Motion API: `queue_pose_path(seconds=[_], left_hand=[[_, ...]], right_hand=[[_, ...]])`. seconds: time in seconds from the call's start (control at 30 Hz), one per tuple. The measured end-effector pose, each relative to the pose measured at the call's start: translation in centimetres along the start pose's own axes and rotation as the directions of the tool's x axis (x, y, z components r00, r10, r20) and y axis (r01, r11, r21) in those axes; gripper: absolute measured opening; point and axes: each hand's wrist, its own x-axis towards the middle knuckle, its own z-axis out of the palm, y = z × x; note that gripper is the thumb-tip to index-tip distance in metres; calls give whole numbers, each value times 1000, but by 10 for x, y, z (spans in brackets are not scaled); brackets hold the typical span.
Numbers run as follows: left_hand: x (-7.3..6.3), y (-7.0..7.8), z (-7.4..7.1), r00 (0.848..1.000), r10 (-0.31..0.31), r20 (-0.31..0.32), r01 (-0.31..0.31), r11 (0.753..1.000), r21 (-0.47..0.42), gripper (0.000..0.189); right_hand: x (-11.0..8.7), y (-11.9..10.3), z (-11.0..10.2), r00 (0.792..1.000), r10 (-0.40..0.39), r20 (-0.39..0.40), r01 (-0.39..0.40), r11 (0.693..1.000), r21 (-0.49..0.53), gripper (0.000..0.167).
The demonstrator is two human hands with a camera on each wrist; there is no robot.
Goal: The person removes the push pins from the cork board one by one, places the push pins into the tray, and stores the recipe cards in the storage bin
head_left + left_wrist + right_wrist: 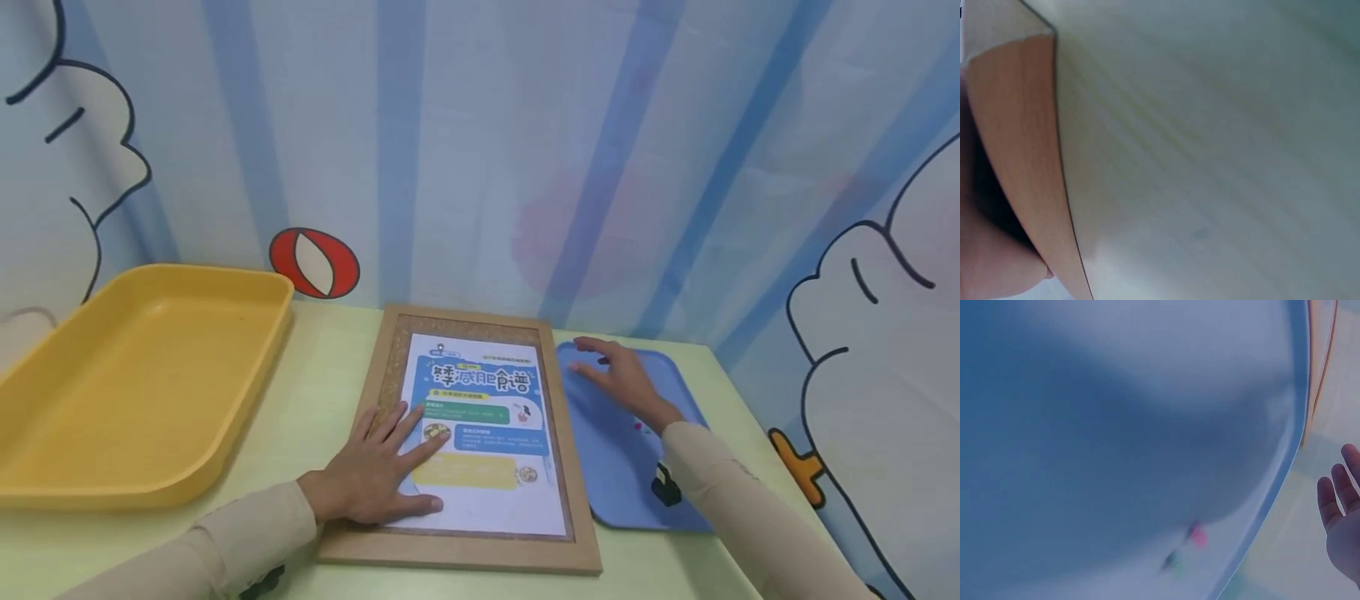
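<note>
My left hand [367, 477] rests palm down with fingers spread on a printed poster sheet [480, 512] and the left edge of a wood-framed cork board [395, 367]. The sheet, with blue, green and yellow panels, lies on the cork inside the frame [457, 557]. Over a blue tray [611, 467] on the right, my right hand [626, 385] has its thumb and fingers apart, with nothing visible between them. Small pushpins, one pink [1197, 535] and one green [1174, 562], lie in the tray.
A large yellow tray [150, 383] stands left of the board on the pale table [322, 375]. A curtain with blue stripes and cartoon drawings [465, 150] rises behind the table. A small black device [665, 485] shows at my right sleeve.
</note>
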Motion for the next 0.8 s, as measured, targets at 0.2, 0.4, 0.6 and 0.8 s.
queue_pose_path(seconds=[0.2,0.4,0.6,0.8], left_hand=[[1,-2,-1,1000,-4,5,4,1000,2,84],[6,-3,-4,999,-8,42,8,1000,0,85],[4,-3,-5,998,-18,59,19,1000,0,85],[-1,-3,-5,997,-26,67,27,999,-17,86]], right_hand=[[30,-28,19,998,-13,54,12,1000,21,53],[55,-54,37,992,-35,119,29,998,53,54],[77,-77,67,968,-49,247,47,999,14,53],[88,-91,84,946,-36,323,38,999,2,51]])
